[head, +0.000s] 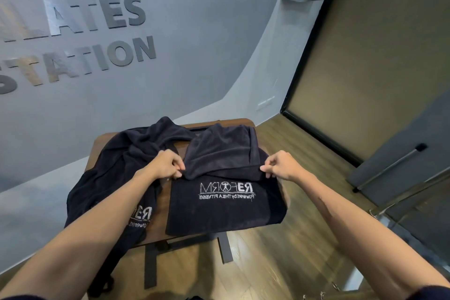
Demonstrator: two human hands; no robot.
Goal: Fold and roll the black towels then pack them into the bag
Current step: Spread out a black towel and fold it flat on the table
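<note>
The left hand (168, 164) and right hand (280, 165) each pinched a corner of the black towel (226, 207) lying on the worktop (160, 202); the fold wanted both edges kept level and aligned.

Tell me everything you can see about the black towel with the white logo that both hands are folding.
The black towel looks like soft dark terry cloth with a white embroidered logo, seen mirrored. It lies spread on the right part of the wooden table, its far part folded back toward the person in a loose flap. The left hand and right hand pinch the fold's two ends. Its near right corner hangs over the table edge.
</note>
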